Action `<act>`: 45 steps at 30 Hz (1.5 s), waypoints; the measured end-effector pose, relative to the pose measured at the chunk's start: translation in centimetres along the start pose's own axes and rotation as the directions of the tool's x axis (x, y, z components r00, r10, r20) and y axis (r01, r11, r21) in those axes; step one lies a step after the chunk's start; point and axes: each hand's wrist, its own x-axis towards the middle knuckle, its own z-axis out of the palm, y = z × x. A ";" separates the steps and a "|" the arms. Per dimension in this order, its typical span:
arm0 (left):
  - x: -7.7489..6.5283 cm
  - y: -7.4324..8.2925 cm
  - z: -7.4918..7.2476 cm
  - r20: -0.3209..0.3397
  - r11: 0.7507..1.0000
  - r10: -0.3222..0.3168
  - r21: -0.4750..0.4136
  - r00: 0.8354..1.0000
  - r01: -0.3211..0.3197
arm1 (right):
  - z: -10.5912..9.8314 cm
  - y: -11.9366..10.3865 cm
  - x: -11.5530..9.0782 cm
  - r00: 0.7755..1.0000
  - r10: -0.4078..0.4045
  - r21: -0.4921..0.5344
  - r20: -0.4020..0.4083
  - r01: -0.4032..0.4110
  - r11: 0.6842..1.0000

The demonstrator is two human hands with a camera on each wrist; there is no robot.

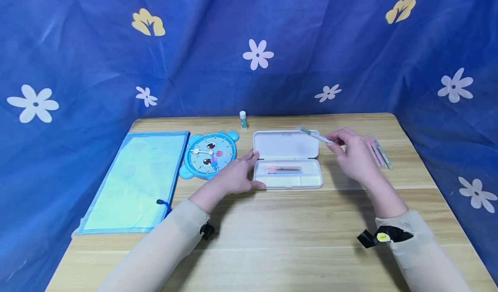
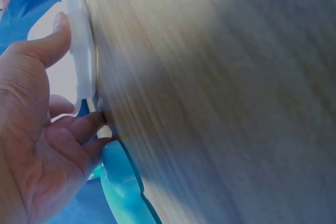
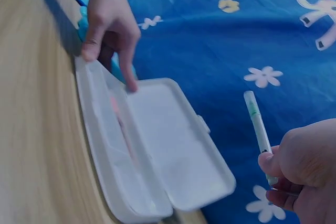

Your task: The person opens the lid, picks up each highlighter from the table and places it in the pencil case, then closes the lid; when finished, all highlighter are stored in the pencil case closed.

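Blue-edged folder (image 1: 134,179): lies flat at the far left of the table (image 1: 288,240), long sides running roughly one to seven o'clock.
Blue clock (image 1: 206,153): sits just beside the folder, at ten o'clock from the left hand.
Left hand (image 1: 240,173): grips the left end of the pencil case, thumb at the near corner, fingertips by the hinge; it is the hand nearer the tray.
Glue stick (image 1: 243,120): stands upright at about ten o'clock from the case, apart from both hands.
White pencil case (image 1: 288,186): open, long axis nine to three, its tray at eight o'clock from the right hand's grip.
Open lid (image 1: 282,145): spreads on the tray's twelve o'clock side, under the pen's far end as the head view shows it; it seems the main thing to avoid.
Pen in the tray (image 1: 285,169): reddish, lies nine to three in the back compartment.
Held pen (image 1: 317,135): pale with green, in the air, slanting about ten to four, so slightly askew from the case's axis.
Right hand (image 1: 352,151): pinches the held pen near its four o'clock end.
Spare pens (image 1: 376,151): at least two, pinkish and greenish, lie at three o'clock from the right hand, away from the case.
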 end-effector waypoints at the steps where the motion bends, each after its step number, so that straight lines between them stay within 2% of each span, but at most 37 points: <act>1: 0.0 0.0 0.0 0.001 1.000 -0.001 0.002 1.000 0.001 | 0.4 -0.1 0.1 1.000 -0.010 0.011 0.018 0.009 1.000; 6: 0.1 0.0 -0.1 -0.002 1.000 0.003 -0.002 1.000 -0.003 | 2.5 -0.6 0.4 0.992 -0.057 0.044 0.112 0.053 0.998; 13: 0.1 0.1 0.0 0.004 1.000 -0.001 -0.001 1.000 0.001 | 5.5 -0.7 0.3 0.972 -0.088 0.027 0.219 0.084 0.996; 24: 0.0 0.5 0.0 0.012 1.000 -0.010 -0.004 1.000 0.010 | 8.9 -0.3 -0.3 0.940 -0.140 -0.059 0.313 0.166 0.984; 30: 0.0 0.5 0.0 0.016 1.000 -0.010 -0.008 1.000 0.010 | 9.6 -0.1 -0.6 0.935 -0.131 -0.083 0.329 0.167 0.982; 38: -0.1 0.3 -0.2 0.008 1.000 -0.011 -0.015 1.000 0.011 | 9.6 -0.3 -0.5 0.893 -0.180 -0.066 0.412 0.226 0.972; 45: 0.0 0.1 -0.2 0.005 1.000 -0.014 -0.020 1.000 0.014 | 9.7 -0.2 -0.4 0.885 -0.181 -0.070 0.428 0.232 0.970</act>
